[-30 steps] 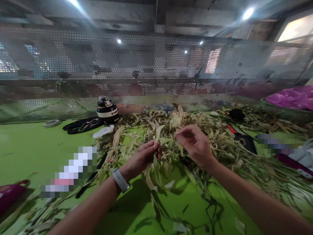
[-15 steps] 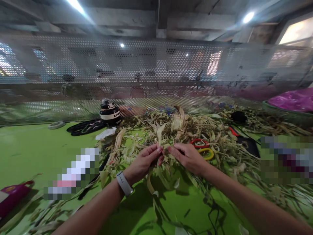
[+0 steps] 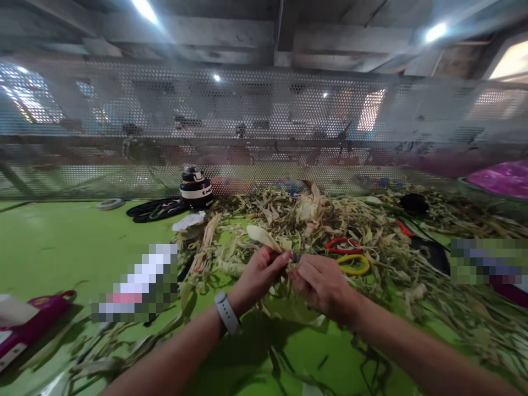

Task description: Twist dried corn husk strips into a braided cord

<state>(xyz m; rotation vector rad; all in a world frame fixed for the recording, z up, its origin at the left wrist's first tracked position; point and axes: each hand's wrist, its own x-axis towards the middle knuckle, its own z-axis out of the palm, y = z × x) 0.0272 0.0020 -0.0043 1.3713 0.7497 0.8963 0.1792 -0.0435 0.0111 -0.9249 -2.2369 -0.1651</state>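
My left hand (image 3: 260, 275), with a pale watch strap on its wrist, pinches a pale dry husk piece (image 3: 262, 236) whose broad end points up and left. Close beside it, fingertips nearly meeting, my right hand (image 3: 324, 286) is closed with its fingers curled; whatever lies between them is too small to make out. Both hands are over the green table (image 3: 297, 352), in front of a heap of dry husks (image 3: 350, 217). Just right of my right hand lie scissors with one red handle (image 3: 342, 246) and one yellow handle (image 3: 355, 265).
A dark bottle with a white band (image 3: 196, 190) stands at the back, beside black straps (image 3: 157, 209) and a white tissue (image 3: 188, 221). A magenta tool (image 3: 41, 319) lies far left. A perforated metal screen (image 3: 256, 126) runs behind; a basin with pink plastic (image 3: 501, 179) is far right.
The held husk now tilts left instead of standing upright, with a broad pale end showing. My right hand has turned and its fingers are curled tighter. The whole view has shifted slightly.
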